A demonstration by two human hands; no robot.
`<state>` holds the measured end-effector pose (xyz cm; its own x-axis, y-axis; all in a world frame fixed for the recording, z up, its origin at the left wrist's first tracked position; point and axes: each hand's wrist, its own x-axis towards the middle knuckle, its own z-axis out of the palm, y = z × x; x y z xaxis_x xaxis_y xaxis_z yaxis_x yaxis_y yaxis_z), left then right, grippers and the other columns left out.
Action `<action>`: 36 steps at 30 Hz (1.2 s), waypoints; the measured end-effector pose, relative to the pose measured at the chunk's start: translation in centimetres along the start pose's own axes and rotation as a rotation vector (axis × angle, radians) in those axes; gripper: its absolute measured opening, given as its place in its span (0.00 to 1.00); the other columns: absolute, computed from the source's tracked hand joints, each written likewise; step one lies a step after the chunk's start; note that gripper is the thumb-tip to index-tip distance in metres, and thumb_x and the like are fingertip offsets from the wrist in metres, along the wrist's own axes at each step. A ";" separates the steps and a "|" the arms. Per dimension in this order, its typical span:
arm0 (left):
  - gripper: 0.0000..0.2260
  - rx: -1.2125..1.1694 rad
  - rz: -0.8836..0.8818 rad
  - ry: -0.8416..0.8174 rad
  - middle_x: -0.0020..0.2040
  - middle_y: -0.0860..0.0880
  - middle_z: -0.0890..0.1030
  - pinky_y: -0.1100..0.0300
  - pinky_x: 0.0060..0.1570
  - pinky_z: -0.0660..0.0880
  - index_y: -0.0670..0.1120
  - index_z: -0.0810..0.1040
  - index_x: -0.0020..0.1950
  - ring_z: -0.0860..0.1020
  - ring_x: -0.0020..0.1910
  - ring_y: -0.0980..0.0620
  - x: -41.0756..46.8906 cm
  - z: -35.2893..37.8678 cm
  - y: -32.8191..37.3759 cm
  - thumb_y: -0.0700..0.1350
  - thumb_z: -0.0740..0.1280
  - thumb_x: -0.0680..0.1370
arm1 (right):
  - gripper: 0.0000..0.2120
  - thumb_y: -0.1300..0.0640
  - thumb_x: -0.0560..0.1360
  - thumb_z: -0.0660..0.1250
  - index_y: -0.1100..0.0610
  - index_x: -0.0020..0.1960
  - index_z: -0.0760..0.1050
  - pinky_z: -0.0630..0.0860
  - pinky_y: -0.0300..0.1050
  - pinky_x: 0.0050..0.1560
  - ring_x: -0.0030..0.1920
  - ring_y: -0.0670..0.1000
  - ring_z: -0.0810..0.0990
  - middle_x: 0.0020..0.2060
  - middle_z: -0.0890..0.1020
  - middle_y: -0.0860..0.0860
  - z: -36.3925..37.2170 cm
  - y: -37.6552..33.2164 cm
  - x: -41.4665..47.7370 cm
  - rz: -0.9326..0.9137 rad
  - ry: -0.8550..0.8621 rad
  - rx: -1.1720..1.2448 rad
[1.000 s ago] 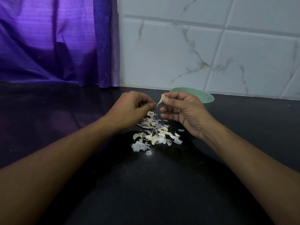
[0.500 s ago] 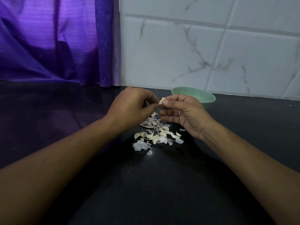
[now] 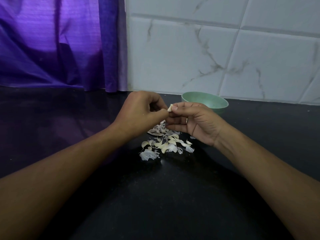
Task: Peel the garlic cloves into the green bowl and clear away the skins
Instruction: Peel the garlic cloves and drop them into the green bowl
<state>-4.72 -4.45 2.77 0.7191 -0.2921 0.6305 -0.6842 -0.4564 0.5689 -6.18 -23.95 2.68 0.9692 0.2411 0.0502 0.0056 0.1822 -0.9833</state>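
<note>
A small pale garlic clove [image 3: 170, 107] is pinched between the fingertips of both hands, above the counter. My left hand [image 3: 142, 113] grips it from the left with curled fingers. My right hand [image 3: 194, 122] holds it from the right between thumb and forefinger and wears a ring. Below them lies a loose heap of white garlic skins [image 3: 166, 144] on the black counter [image 3: 155, 196]. The green bowl [image 3: 207, 101] stands just behind my right hand; its inside is hidden from here.
A purple curtain [image 3: 60, 45] hangs at the back left, down to the counter. White marbled wall tiles [image 3: 216, 52] close off the back right. A flat pale object [image 3: 154, 133] lies under the far side of the skins.
My hands have come together on the clove; the left fingertips now touch it where a gap showed a second ago. The skins and the bowl lie as before.
</note>
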 end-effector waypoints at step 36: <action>0.05 -0.209 -0.104 -0.148 0.40 0.45 0.85 0.51 0.37 0.84 0.47 0.86 0.50 0.82 0.37 0.50 0.5 0.1 -1.8 0.48 0.76 0.78 | 0.07 0.66 0.73 0.75 0.61 0.51 0.82 0.86 0.53 0.50 0.43 0.55 0.87 0.48 0.87 0.61 -0.4 0.5 0.0 -0.056 0.106 -0.119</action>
<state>-3.10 -3.88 1.99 0.7862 -0.3794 0.4877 -0.6049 -0.3115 0.7328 -6.03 -24.26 2.11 0.9871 0.1304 0.0926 0.0831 0.0764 -0.9936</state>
